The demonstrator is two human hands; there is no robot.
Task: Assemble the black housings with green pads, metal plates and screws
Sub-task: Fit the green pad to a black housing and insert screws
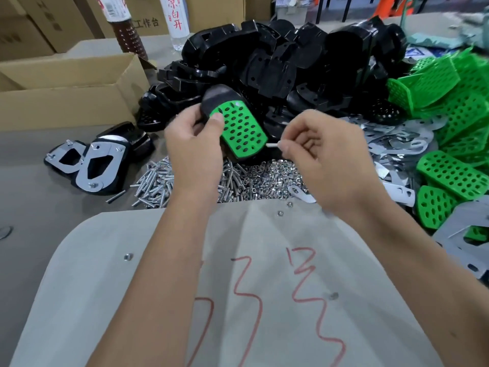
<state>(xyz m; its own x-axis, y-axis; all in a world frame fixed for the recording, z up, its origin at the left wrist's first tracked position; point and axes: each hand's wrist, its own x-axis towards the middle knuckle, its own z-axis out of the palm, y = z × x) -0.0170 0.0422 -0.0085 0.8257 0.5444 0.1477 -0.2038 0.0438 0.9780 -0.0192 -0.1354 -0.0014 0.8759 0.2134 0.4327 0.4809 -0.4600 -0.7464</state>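
My left hand (193, 139) grips a black housing (217, 98) with a perforated green pad (242, 128) seated in it, thumb pressed on the pad's upper left corner. My right hand (317, 152) pinches a small screw (272, 145) whose tip points left toward the pad's lower right edge. Below both hands lie a heap of loose screws (156, 184) and a heap of nuts (267, 178). Two finished housings with metal plates (95, 165) lie at the left.
A big pile of black housings (277, 56) fills the back. Green pads (449, 102) and metal plates (397, 144) are stacked at the right. An open cardboard box (71, 86) stands at the left, two bottles (174, 19) behind it. A grey board with red marks (238, 287) lies in front.
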